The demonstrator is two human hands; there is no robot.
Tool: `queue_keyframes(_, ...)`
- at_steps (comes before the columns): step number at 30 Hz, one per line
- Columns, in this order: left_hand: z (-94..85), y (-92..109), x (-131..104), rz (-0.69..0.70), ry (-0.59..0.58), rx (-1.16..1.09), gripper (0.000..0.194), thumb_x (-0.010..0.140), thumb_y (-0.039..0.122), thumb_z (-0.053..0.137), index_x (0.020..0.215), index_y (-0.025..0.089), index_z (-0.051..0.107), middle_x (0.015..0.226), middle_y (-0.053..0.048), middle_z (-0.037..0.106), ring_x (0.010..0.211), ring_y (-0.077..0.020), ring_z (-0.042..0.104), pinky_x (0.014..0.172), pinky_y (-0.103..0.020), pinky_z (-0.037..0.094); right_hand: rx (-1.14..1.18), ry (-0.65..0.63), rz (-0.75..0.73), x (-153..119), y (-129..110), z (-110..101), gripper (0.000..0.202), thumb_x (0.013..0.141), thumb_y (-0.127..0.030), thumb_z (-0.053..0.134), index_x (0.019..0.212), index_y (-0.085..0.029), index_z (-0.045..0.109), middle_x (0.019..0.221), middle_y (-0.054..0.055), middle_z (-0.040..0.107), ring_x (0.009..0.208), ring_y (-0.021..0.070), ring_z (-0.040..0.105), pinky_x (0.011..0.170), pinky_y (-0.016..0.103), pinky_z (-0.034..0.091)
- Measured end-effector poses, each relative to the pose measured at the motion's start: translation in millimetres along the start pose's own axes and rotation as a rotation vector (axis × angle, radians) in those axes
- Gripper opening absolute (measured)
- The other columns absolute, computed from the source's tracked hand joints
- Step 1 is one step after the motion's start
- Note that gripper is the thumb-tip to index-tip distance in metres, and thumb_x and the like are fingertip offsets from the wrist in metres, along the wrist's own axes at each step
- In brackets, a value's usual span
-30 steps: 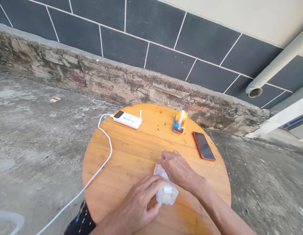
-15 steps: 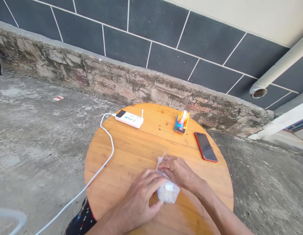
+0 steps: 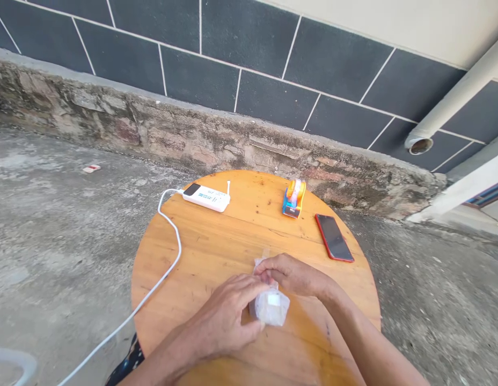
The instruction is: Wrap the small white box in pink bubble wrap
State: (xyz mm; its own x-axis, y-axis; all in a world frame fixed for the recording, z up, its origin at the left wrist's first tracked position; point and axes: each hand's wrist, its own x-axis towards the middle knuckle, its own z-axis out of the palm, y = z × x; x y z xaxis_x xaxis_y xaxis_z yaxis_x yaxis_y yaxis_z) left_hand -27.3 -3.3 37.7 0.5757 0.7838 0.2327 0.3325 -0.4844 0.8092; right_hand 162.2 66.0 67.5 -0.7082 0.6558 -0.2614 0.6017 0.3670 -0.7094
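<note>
A small bundle in translucent plastic wrap (image 3: 272, 308) lies near the front middle of the round wooden table. My left hand (image 3: 228, 316) grips its left side, thumb at the near edge and fingers over the top. At the bundle's far end my right hand (image 3: 287, 272) pinches the wrap, its fingertips close to those of my left hand. A strip of clear tape (image 3: 265, 253) shows just beyond the wrap. What is inside the bundle cannot be made out.
On the table (image 3: 209, 246) stand a white power bank (image 3: 206, 197) with a white cable (image 3: 174, 262), an orange and blue tape dispenser (image 3: 293, 198) and a red-edged phone (image 3: 334, 238). A stone-based wall (image 3: 217, 136) runs behind.
The view has shifted slightly, so the table items sit a little further left. My right hand's fingers have moved slightly along the wrap, while my left hand keeps its grip.
</note>
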Motion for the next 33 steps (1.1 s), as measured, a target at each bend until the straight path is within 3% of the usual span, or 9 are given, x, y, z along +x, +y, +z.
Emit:
queue_keyframes(7,-2.5,1.7,4.5,-0.051,-0.034,-0.027,0.049,0.069,0.009,0.057,0.114,0.026,0.058,0.112,-0.001,0.064,0.103,-0.019,0.057,0.091,-0.027,0.041,0.08,0.031,0.024,0.7,7.2,1.4,0.047,0.071,0.0,0.04,0.11,-0.017,0.06,0.074,-0.001,0.064,0.066,0.0108,0.058,0.063,0.02,0.046)
queue_keyframes(12,-5.1,2.4,9.7,-0.095,-0.056,-0.04,0.044,0.068,0.009,0.057,0.109,0.026,0.06,0.101,0.002,0.064,0.087,-0.0157,0.058,0.076,-0.023,0.041,0.141,0.073,0.027,-3.7,10.0,1.6,0.042,0.073,-0.002,0.043,0.108,-0.018,0.061,0.085,0.002,0.067,0.073,0.0124,0.06,0.067,0.023,0.047)
queue_keyframes(18,-9.2,6.8,19.9,-0.183,-0.104,-0.148,0.036,0.069,0.013,0.058,0.103,0.023,0.064,0.093,0.002,0.065,0.077,-0.0143,0.056,0.067,-0.021,0.04,0.364,0.17,0.002,-18.5,11.2,1.2,0.024,0.087,-0.018,0.045,0.106,-0.017,0.059,0.089,0.003,0.065,0.075,0.0129,0.06,0.071,0.027,0.049)
queue_keyframes(23,-10.1,5.9,23.3,-0.257,-0.127,-0.209,0.033,0.068,0.015,0.057,0.1,0.021,0.065,0.088,0.002,0.065,0.073,-0.0141,0.055,0.064,-0.021,0.039,0.302,0.335,-0.029,-40.4,10.6,5.3,0.022,0.093,-0.029,0.043,0.098,-0.018,0.061,0.092,0.004,0.064,0.085,0.0151,0.059,0.079,0.028,0.046)
queue_keyframes(26,-11.0,3.6,24.6,-0.288,-0.143,-0.241,0.03,0.07,0.019,0.058,0.1,0.02,0.065,0.086,0.001,0.065,0.073,-0.0147,0.055,0.063,-0.022,0.04,0.295,0.357,-0.024,-54.3,4.6,10.8,0.025,0.094,-0.037,0.044,0.101,-0.02,0.061,0.095,0.002,0.065,0.087,0.0158,0.059,0.079,0.028,0.045)
queue_keyframes(28,-12.1,2.7,25.9,-0.307,-0.142,-0.244,0.029,0.071,0.022,0.059,0.099,0.019,0.065,0.086,0.001,0.065,0.074,-0.0154,0.055,0.064,-0.023,0.04,0.283,0.36,-0.031,-60.0,1.1,16.9,0.027,0.09,-0.041,0.051,0.107,-0.022,0.06,0.102,0.002,0.065,0.092,0.017,0.059,0.082,0.028,0.045)
queue_keyframes(33,-13.6,3.8,29.6,-0.31,-0.164,-0.34,0.031,0.072,0.021,0.057,0.101,0.018,0.064,0.088,0.0,0.066,0.079,-0.0168,0.057,0.068,-0.024,0.042,0.042,0.488,0.039,-60.2,0.8,38.0,0.06,0.068,-0.043,0.077,0.121,-0.027,0.054,0.121,0.003,0.06,0.108,0.0239,0.055,0.093,0.034,0.041)
